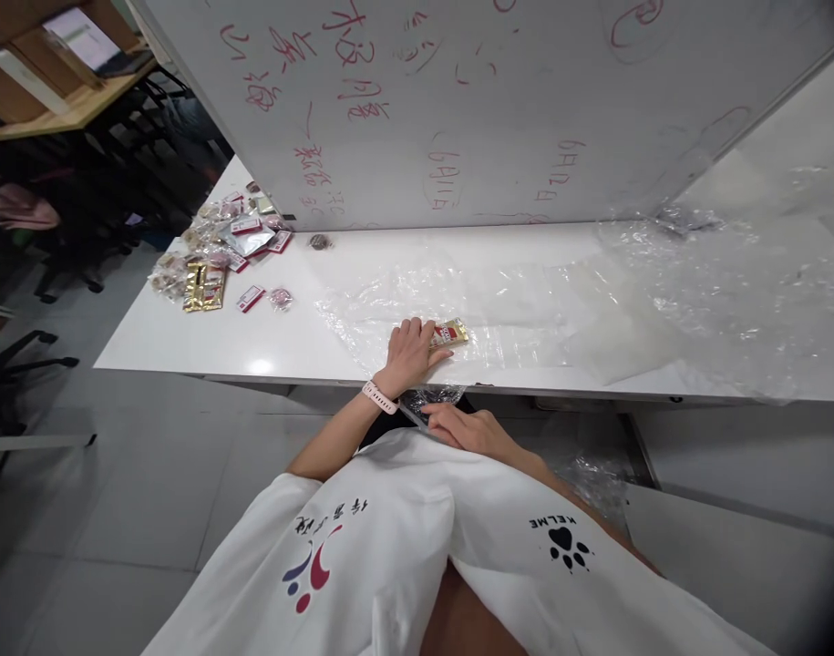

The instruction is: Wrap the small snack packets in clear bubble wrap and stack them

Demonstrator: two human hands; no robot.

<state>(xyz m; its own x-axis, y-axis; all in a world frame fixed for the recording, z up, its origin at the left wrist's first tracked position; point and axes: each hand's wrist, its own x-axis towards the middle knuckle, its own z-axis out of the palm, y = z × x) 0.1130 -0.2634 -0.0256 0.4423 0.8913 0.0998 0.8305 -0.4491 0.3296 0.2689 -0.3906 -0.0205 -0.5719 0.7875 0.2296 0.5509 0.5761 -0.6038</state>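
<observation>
My left hand (408, 353), with a pink watch strap at its wrist, presses on a small gold and red snack packet (452, 332). The packet lies on a sheet of clear bubble wrap (519, 310), near the front edge of the white table (204, 351). Below that edge, close to my body, my right hand (477, 432) is closed with its index finger extended. A thin greyish strip (412, 416) lies by its fingertips; what it is, I cannot make out. Crumpled clear plastic (436, 395) hangs between my hands at the edge.
At the table's left end is a pile of small wrapped snacks (249, 239), with another gold packet (204, 286). A red and white packet (251, 298), a pink wrapped piece (281, 299) and a brown one (320, 241) lie apart. A whiteboard (417, 128) stands behind.
</observation>
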